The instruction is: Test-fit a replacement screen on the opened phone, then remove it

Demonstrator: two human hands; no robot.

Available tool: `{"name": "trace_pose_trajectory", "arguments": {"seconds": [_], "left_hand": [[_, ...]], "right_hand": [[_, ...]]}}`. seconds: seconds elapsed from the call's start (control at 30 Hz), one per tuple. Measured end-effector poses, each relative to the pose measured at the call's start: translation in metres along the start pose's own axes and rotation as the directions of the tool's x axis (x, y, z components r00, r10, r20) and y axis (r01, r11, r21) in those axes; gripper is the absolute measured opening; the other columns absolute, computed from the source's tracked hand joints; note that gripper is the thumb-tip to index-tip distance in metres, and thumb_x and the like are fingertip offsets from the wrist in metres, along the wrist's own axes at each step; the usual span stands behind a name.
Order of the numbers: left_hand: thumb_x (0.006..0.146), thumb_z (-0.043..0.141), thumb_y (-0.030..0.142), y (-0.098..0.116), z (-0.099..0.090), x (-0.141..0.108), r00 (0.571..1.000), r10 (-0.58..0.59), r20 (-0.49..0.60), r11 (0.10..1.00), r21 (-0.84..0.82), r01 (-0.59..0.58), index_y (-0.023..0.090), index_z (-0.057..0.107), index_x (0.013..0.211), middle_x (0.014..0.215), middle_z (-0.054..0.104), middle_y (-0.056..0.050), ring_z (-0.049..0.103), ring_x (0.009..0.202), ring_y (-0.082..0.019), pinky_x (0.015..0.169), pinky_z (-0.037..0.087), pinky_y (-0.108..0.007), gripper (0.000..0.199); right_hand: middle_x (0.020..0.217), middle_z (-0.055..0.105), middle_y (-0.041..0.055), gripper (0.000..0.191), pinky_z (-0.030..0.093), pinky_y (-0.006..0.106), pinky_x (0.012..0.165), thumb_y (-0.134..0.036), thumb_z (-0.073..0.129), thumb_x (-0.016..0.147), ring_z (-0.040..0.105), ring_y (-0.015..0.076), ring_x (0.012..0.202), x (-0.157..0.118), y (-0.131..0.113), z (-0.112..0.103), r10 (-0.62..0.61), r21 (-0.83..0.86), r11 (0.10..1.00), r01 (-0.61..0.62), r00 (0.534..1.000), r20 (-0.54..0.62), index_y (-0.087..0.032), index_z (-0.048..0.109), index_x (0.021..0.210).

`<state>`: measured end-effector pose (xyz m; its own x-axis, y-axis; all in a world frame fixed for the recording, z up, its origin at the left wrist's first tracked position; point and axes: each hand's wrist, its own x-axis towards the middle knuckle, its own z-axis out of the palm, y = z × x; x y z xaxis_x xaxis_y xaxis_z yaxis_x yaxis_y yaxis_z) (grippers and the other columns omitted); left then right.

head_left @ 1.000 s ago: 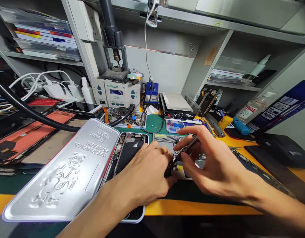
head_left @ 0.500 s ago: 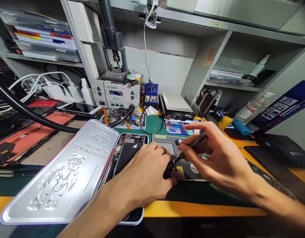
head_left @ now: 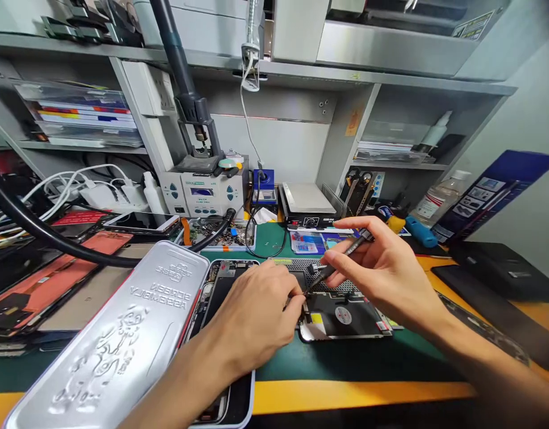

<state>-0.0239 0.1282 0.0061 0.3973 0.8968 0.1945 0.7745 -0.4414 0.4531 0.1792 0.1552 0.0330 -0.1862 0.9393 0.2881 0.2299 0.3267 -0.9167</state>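
My left hand bends over the left end of a phone screen assembly, which lies back side up with a round white sticker. Thumb and index finger are pinched together at the panel's edge; what is between them is too small to make out. My right hand grips dark tweezers like a pen, their fine tip slanting down to the left fingertips. Under my left forearm, an opened phone rests in a tray, partly hidden. A silver embossed case lid leans on the tray's left side.
A hot air station with a thick black hose stands behind. Nearby are a parts tray, a heating plate and a perforated plate. Phone parts pile up at left; a black case sits at right.
The camera view has tilted upward, so more shelf shows. My left hand has shifted off the screen assembly, whose end now lies flat in sight. The tweezers stay at the left fingertips.
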Motion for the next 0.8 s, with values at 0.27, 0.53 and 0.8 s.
{"name": "trace_pose_trajectory", "arguments": {"seconds": [0.27,0.53,0.8], "left_hand": [[0.092,0.054,0.015,-0.024,-0.011,0.028,0.987,-0.101,0.124,0.969,0.236,0.069,0.019,0.067,0.079,0.085,0.069,-0.004,0.064,0.084,-0.023,0.075,0.050,-0.039,0.019],[0.099,0.060,0.026,-0.025,-0.010,0.029,0.970,-0.126,0.210,0.946,0.319,0.054,0.016,0.060,0.072,0.078,0.062,0.001,0.059,0.074,-0.014,0.071,0.051,-0.031,0.028],[0.099,0.061,0.032,-0.034,-0.010,0.032,0.968,-0.111,0.226,0.967,0.250,0.052,0.017,0.065,0.079,0.084,0.068,0.000,0.064,0.080,-0.016,0.079,0.053,-0.034,0.026]], "right_hand": [[0.075,0.076,0.0016,0.056,0.065,0.035,0.058,-0.045,0.084,0.079,0.078,0.0271,0.062,0.024,0.006,-0.045,0.063,-0.145,0.987,-0.070,0.997,-0.054,-0.024,0.052,0.120],[0.077,0.077,0.0035,0.058,0.063,0.035,0.062,-0.040,0.080,0.082,0.079,0.0273,0.066,0.029,0.020,-0.070,0.103,-0.233,0.967,-0.105,0.994,-0.024,-0.023,0.050,0.128],[0.079,0.077,0.0064,0.059,0.063,0.038,0.064,-0.043,0.074,0.087,0.079,0.0294,0.070,0.028,0.018,-0.074,0.078,-0.339,0.938,-0.073,0.997,0.002,-0.020,0.046,0.134]]}}
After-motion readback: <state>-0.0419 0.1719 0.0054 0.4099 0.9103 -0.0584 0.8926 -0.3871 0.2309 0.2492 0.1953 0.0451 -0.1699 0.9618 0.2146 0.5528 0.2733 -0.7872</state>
